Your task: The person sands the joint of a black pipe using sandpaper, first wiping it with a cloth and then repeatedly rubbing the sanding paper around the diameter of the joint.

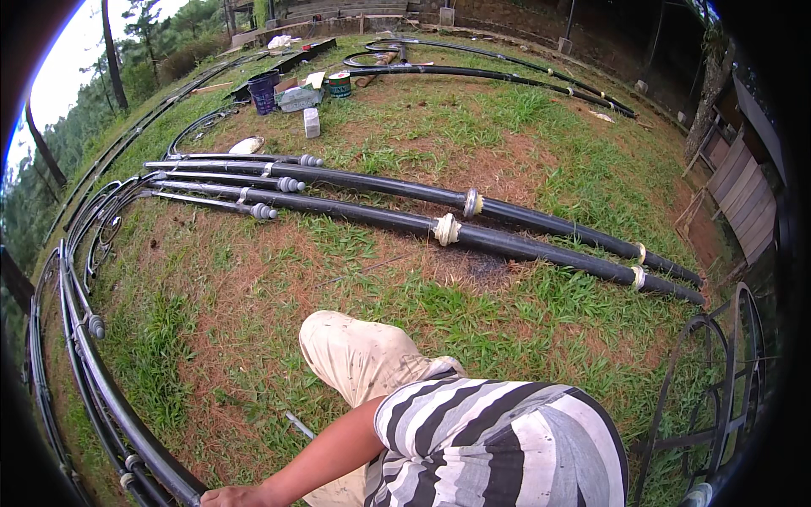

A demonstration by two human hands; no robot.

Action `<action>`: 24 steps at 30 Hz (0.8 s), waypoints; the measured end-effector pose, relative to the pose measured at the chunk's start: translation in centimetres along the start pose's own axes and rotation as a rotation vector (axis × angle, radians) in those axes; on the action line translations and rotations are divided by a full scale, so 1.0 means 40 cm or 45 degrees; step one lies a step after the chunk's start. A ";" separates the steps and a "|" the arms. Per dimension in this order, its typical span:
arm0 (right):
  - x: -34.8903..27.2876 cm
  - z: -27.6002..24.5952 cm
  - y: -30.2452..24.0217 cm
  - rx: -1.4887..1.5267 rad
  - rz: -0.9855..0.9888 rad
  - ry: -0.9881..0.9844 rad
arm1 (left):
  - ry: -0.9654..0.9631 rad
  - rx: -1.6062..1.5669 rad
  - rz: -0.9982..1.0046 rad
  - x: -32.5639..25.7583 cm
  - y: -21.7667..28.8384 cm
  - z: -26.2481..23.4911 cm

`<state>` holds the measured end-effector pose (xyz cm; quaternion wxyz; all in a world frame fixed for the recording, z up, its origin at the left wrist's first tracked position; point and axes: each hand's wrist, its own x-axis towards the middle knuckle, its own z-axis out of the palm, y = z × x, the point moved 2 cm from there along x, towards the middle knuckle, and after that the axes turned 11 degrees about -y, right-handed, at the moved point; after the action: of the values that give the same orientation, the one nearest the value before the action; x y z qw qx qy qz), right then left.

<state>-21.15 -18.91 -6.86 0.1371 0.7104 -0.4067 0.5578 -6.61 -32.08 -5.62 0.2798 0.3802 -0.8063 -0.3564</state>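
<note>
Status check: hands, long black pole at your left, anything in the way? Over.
Left hand at the thick black pole, grip cut off by picture edge. Right hand out of view. Collared dark poles crowd close alongside.

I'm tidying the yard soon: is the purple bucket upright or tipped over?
Upright: the purple bucket stands with its wider rim up and its base down.

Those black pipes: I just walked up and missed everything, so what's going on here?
The right hand, partly cut off by the frame, is on a black pipe at lower left; the left hand is out of view. More pipes lie across the grass, with a bucket and a white container beyond them.
</note>
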 end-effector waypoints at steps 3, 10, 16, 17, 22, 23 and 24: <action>-0.001 0.002 0.001 0.000 -0.003 0.007 | 0.001 0.030 0.011 -0.001 0.002 -0.001; 0.003 -0.002 -0.002 0.000 -0.008 0.004 | -0.006 -0.028 0.056 0.010 -0.036 -0.004; 0.000 -0.001 -0.002 -0.005 0.005 -0.015 | -0.003 -0.014 0.046 0.013 -0.039 -0.003; 0.000 0.000 -0.002 -0.004 0.005 -0.016 | -0.007 -0.012 0.053 0.014 -0.039 -0.003; -0.002 -0.001 -0.002 -0.019 0.029 -0.013 | 0.021 0.018 0.065 0.009 -0.021 0.006; -0.002 -0.001 -0.002 -0.019 0.029 -0.014 | 0.018 0.017 0.068 0.010 -0.021 0.010; -0.003 -0.002 -0.001 -0.021 0.032 -0.014 | 0.014 0.011 0.067 0.009 -0.023 0.011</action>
<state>-21.17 -18.77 -6.93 0.1337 0.7071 -0.4208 0.5523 -6.75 -32.63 -6.53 0.2917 0.3620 -0.8161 -0.3434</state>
